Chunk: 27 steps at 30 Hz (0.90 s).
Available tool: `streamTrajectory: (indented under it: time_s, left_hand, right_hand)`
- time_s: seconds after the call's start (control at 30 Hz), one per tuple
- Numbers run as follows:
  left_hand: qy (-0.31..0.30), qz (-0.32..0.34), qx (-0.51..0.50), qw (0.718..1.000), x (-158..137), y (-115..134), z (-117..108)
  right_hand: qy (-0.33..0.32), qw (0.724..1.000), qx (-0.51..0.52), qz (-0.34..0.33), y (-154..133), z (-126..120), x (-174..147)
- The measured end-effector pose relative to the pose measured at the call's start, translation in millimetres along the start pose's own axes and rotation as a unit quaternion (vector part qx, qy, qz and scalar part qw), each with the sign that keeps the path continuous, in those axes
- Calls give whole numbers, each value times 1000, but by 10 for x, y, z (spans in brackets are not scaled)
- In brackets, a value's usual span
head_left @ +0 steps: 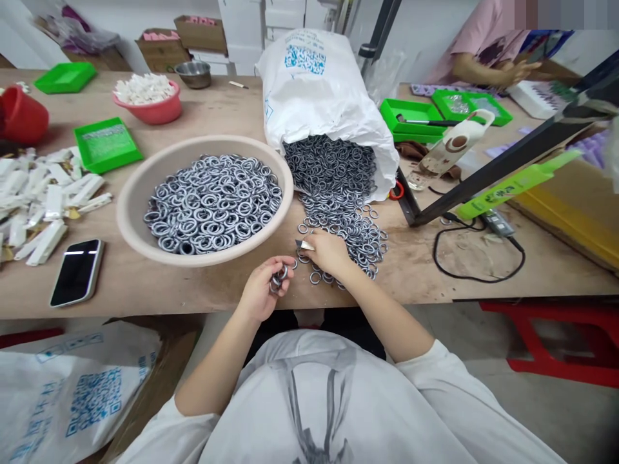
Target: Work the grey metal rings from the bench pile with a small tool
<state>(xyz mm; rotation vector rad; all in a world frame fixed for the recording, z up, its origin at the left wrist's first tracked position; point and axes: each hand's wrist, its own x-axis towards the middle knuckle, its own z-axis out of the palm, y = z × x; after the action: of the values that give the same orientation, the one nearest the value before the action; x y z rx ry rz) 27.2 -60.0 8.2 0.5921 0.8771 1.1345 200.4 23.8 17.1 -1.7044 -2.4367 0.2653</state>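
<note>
Several small grey rings (279,278) sit in the curled fingers of my left hand (258,293), in front of the big basin. My right hand (331,252) pinches a small blade (304,245) with a dark tip and a whitish grip; its exact kind is hard to make out. Beside and under that hand, loose grey rings (365,235) spread over the table. They spill from the mouth of a large white sack (319,96) lying on its side. At the left, a beige basin (126,216) holds a heap of similar rings.
A phone (76,273) and white pieces (53,200) lie left. Green trays (109,145), a pink bowl (153,113) and a metal bowl (193,75) stand behind. A black metal frame (483,164), bottle (452,145) and cable (438,251) are right. Another person's hand (520,72) is far right.
</note>
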Motion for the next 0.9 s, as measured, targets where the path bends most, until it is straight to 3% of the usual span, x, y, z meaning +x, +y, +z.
streamTrajectory:
  time_s: [0.13, 0.23, 0.3, 0.43, 0.57, 0.73, 0.87, 0.9]
  left_hand:
    - [30, -18, -36, 999, 83, -62, 35]
    - [-7, -38, 1, 999, 115, -104, 156]
    - [-56, -56, 20, 997, 115, -123, 253]
    - [-120, -60, 9, 991, 94, -137, 405]
    - [-82, -5, 32, 996, 78, -171, 485]
    - [-50, 19, 15, 998, 36, -200, 553]
    - [-55, 39, -6, 998, -3, -175, 566]
    - [-59, 42, -3, 997, -9, -171, 560]
  right_hand:
    - [40, 984, 172, -21, 82, -40, -90]
    - [70, 927, 363, -72, 50, -77, -261]
    - [86, 891, 436, -93, 1, -85, -373]
    - [111, 855, 499, -90, -23, -69, -509]
    - [69, 822, 563, -53, 2, -78, -586]
    - [98, 817, 567, -22, -71, -95, -606]
    - [12, 750, 662, -2, -88, -54, -580]
    - [3, 743, 669, 1, -81, -52, -589]
